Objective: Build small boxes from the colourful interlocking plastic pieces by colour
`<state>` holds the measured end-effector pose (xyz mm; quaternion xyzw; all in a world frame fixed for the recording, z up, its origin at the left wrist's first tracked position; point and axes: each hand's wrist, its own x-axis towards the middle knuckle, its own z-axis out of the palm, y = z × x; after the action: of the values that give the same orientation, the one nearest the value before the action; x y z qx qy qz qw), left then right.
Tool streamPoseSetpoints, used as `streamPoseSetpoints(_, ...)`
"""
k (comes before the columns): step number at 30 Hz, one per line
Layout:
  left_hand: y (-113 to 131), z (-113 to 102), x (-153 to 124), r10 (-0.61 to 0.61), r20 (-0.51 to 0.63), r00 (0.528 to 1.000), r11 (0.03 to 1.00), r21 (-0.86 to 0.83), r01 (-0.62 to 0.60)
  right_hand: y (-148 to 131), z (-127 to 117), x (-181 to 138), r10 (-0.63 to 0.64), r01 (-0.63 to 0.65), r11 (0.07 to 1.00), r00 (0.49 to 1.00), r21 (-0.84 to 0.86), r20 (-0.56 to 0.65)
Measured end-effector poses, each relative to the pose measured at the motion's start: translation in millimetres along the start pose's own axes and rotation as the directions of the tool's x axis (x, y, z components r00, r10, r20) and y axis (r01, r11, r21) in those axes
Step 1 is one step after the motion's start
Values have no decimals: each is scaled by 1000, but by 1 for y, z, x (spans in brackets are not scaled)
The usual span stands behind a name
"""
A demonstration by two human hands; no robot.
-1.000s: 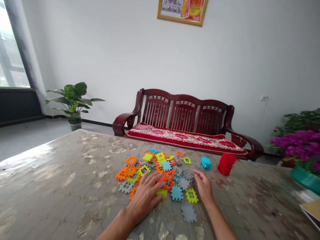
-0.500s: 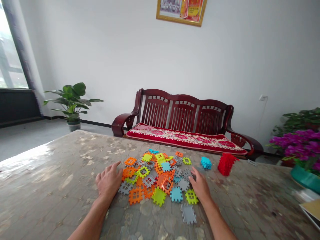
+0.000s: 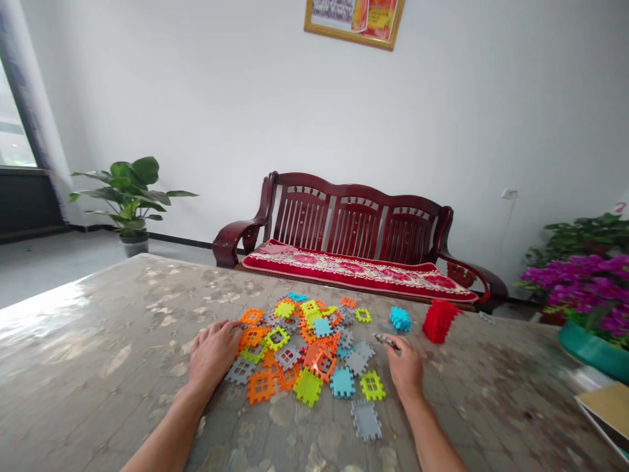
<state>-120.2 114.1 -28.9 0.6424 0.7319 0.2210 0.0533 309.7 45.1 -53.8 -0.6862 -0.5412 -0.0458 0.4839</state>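
We see first the patterned counter (image 3: pixel 122 367), wide in front of us, and behind it the dark red wooden sofa (image 3: pixel 354 226). On the counter, between our two hands, lies the loose pile of toothed tiles (image 3: pixel 314 357), orange, lime, grey and blue, many overlapping. Our left hand (image 3: pixel 213 351) rests at the left edge of this pile; we cannot tell whether its grip is holding something. To the right, well apart from the pile, stands a red stack (image 3: pixel 437 321), and near it a smaller blue stack (image 3: pixel 400 319). Our right hand (image 3: pixel 405 367) has its grip clamped on one grey tile (image 3: pixel 386 340), seen almost edge-on.
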Motion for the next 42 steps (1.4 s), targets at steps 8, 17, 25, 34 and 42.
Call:
streamPoseSetpoints(8,-2,2,1,0,-7,1000,1000,5,0,27,-8,3,83,-82,986,997,-143,3)
streamPoseSetpoints(17,1,-1,1,-4,4,1000,1000,17,4,41,-11,7,269,-282,938,959,199,89)
streamPoseSetpoints(25,0,-1,0,36,3,999,999,19,-36,19,-15,-1,29,2,991,974,-136,223)
streamPoseSetpoints(34,7,9,-2,182,62,981,981,61,-186,35,-3,10,14,11,994,973,-108,231)
streamPoseSetpoints(42,13,11,-5,253,92,963,965,51,-259,0,-13,3,-111,155,968,970,-200,217)
